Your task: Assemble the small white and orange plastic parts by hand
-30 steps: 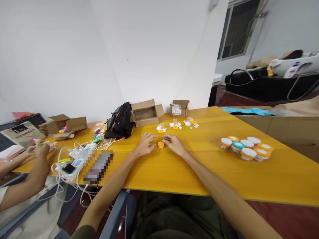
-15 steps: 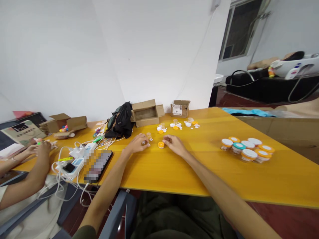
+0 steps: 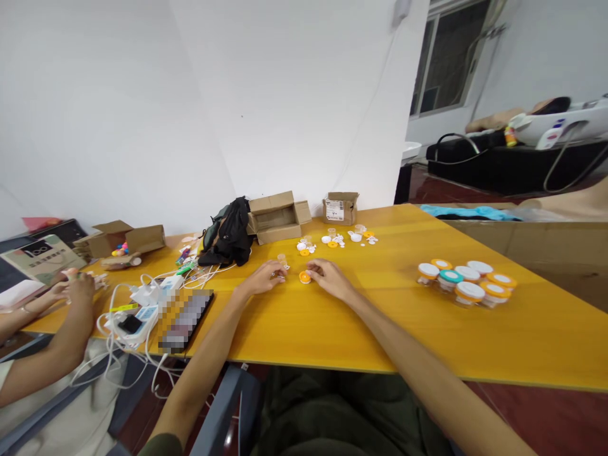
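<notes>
An orange ring-shaped lid (image 3: 304, 277) lies on the yellow table in front of me. The fingertips of my right hand (image 3: 327, 276) are closed together at its right edge. Left of the lid, my left hand (image 3: 264, 278) has its fingers curled around something small that I cannot make out. Just beyond those fingers stands a small clear cup (image 3: 282, 259). Farther back are small groups of white and orange parts (image 3: 333, 240) with clear cups. Several lidded jars (image 3: 469, 291), with orange, white and teal lids, stand together on the right.
Two open cardboard boxes (image 3: 275, 218) (image 3: 341, 209) and a black bag (image 3: 228, 233) line the wall. A phone (image 3: 186, 321), a power strip (image 3: 142, 320) and white cables lie left. Beyond them, a person's hands (image 3: 76, 288) work at the table.
The view has shifted slightly. My right fingertips have come closer to the orange lid's edge. My left hand remains beside the clear cup.
</notes>
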Demonstrator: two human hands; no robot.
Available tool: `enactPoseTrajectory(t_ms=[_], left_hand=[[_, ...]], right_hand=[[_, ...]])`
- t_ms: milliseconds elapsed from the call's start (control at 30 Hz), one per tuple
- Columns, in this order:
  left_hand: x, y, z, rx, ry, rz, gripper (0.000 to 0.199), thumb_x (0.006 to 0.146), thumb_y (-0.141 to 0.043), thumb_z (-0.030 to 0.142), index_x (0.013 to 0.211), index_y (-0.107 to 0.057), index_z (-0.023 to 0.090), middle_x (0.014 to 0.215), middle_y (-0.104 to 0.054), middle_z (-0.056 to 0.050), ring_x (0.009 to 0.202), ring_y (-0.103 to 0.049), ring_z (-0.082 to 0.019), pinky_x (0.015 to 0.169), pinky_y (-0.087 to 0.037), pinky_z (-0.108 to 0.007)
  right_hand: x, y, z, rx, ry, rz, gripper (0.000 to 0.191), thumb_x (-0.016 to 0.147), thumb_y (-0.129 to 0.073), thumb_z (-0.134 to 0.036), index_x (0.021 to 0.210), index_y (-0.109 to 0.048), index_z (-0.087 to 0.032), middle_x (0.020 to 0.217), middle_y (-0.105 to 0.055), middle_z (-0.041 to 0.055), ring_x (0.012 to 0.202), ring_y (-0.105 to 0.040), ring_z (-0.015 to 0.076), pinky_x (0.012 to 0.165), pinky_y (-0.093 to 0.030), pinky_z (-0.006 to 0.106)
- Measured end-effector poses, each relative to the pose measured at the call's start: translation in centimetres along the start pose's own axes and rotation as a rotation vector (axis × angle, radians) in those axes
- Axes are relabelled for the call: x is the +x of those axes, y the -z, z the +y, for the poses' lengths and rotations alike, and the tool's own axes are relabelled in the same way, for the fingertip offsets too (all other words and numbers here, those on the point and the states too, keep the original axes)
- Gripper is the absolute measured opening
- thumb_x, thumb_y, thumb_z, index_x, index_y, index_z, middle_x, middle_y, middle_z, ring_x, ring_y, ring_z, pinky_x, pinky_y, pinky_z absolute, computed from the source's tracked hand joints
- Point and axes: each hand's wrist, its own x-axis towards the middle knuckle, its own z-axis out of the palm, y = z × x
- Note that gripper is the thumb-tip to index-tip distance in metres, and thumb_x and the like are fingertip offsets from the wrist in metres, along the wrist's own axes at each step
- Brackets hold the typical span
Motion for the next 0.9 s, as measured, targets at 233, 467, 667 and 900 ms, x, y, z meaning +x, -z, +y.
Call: enactPoseTrajectory(t_ms=[233,467,667,900], left_hand=[[-0.1,0.6,0.0,0.056,0.017,-0.021,0.005,0.080,-0.064,0.020,0.080,-0.068,0.022,0.086,-0.067,-0.003,0.093,-0.058,-0.022,0.091,-0.042,-0.038],[0.0,0.5,0.3,0.011,0.093,-0.072,0.007,0.079,-0.062,0.015,0.079,-0.066,0.020,0.082,-0.064,-0.002,0.092,-0.054,-0.020,0.092,-0.039,-0.034],[0.3,0.2,0.3,-0.218,0.146,-0.057,0.005,0.077,-0.063,0.015,0.076,-0.067,0.018,0.075,-0.063,-0.001,0.075,-0.055,-0.016,0.075,-0.043,-0.028],[1.1,-0.4,2.0,-0.597,0.197,0.257,0.015,0.072,-0.075,0.029,0.074,-0.068,0.016,0.077,-0.066,-0.002,0.075,-0.060,-0.015,0.075,-0.046,-0.028]], right_hand=[[0.0,0.1,-0.1,-0.008,0.014,0.011,0.013,0.079,-0.064,-0.014,0.089,-0.071,-0.019,0.095,-0.074,0.0100,0.086,-0.070,0.0229,0.084,-0.054,0.036],[0.0,-0.1,0.4,-0.038,0.053,0.036,0.015,0.079,-0.064,-0.013,0.090,-0.071,-0.019,0.095,-0.075,0.0080,0.085,-0.070,0.0211,0.083,-0.055,0.034],[0.0,-0.1,0.6,-0.039,0.101,0.063,0.016,0.079,-0.063,-0.011,0.090,-0.071,-0.020,0.094,-0.075,0.0077,0.083,-0.071,0.0211,0.081,-0.056,0.034],[-0.4,-0.1,-0.5,-0.029,0.230,0.099,0.014,0.081,-0.060,-0.015,0.091,-0.069,-0.021,0.095,-0.073,0.0068,0.088,-0.068,0.0207,0.085,-0.053,0.035]])
